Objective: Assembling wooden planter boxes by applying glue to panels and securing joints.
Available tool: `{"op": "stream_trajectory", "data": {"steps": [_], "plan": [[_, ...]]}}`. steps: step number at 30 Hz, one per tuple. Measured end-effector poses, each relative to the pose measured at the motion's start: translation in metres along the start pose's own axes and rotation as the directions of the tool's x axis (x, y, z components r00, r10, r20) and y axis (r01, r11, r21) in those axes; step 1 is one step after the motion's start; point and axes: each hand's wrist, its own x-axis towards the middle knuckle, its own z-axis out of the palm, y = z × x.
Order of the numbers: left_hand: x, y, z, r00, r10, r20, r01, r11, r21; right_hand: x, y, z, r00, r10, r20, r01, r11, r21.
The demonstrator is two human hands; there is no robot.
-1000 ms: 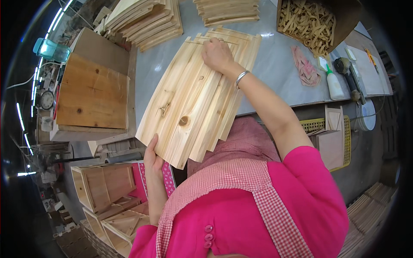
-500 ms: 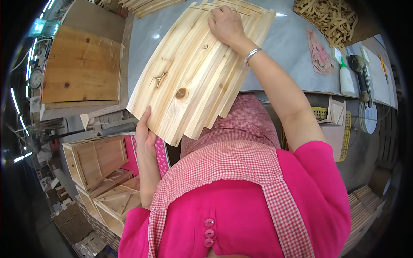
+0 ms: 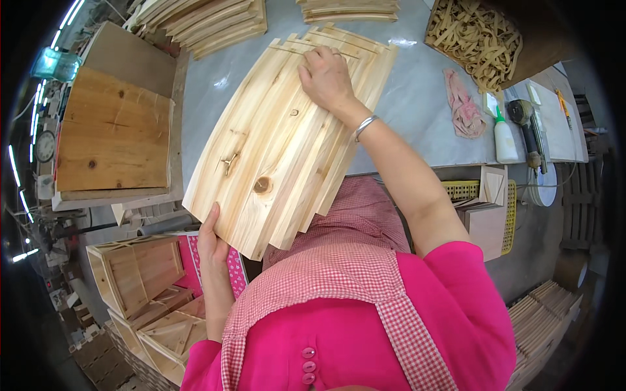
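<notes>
— What's nearest to the person?

— The left hand [image 3: 210,242], thumb up along the near edge of a fanned stack of pale wooden boards [image 3: 280,143], the fingers hidden beneath it. It grips that near end from below.

— And the other hand?

— The right hand [image 3: 327,78] lies flat on top of the stack near its far end, fingers spread and pressing on the uppermost board. A metal bangle [image 3: 365,126] sits on that wrist. So the two hands are well apart, one at each end of the same stack.

— Where is the stack itself?

— Between the hands, tilted, its far end over the grey worktable [image 3: 417,98] and its near end jutting past the table's edge toward the person's checked apron [image 3: 339,274].

— What lies below the left hand?

— Open wooden crates [image 3: 140,274], stacked beside the person, just left of that hand.

— And further out?

— Left of the stack, a broad brown wooden panel [image 3: 114,137]. Right of the right hand, a pink rag [image 3: 463,104] and a white glue bottle with a green tip [image 3: 503,138]. Beyond the right hand, a box of tan strips [image 3: 476,36], and more piles of boards [image 3: 208,19] at the table's far side.
</notes>
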Motion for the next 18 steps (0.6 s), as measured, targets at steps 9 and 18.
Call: {"op": "stream_trajectory", "data": {"steps": [9,18], "plan": [[0.000,0.040,0.084,0.349,0.734,0.582,-0.593,-0.308,0.744,-0.005,0.005,-0.007,0.998,0.001,-0.061,0.003,0.998,0.067],[0.138,-0.016,0.239,0.332,0.247,0.910,-0.674,-0.613,0.413,0.000,-0.004,0.006,0.985,-0.070,-0.161,0.083,0.994,0.075]]}}
